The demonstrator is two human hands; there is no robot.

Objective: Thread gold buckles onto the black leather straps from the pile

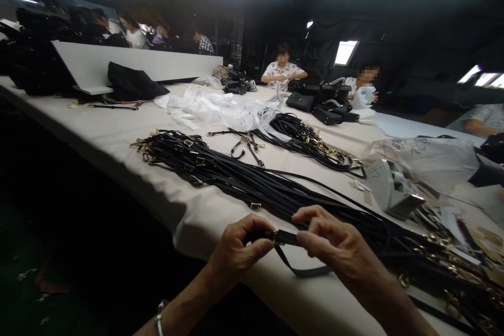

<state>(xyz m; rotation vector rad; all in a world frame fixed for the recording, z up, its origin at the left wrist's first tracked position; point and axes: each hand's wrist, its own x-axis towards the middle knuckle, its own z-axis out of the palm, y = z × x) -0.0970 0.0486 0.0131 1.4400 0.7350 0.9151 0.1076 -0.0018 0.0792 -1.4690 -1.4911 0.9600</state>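
The left hand [237, 247] is pinching between thumb [260, 248] and forefinger [255, 221]. The right hand [339, 236] is pinching opposite, its forefinger pointing inward. Both forearms [192, 294] are converging.

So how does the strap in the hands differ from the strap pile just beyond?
The held strap is in the left hand and right hand; the strap pile lies on the table. The held strap bends in a curve; the strap pile runs mostly straight. The held strap is single; the strap pile holds many. Both are black with gold-coloured metal.

Pale table [98, 123] under black straps [252, 178], black bags [301, 101], crumpled plastic [218, 107]
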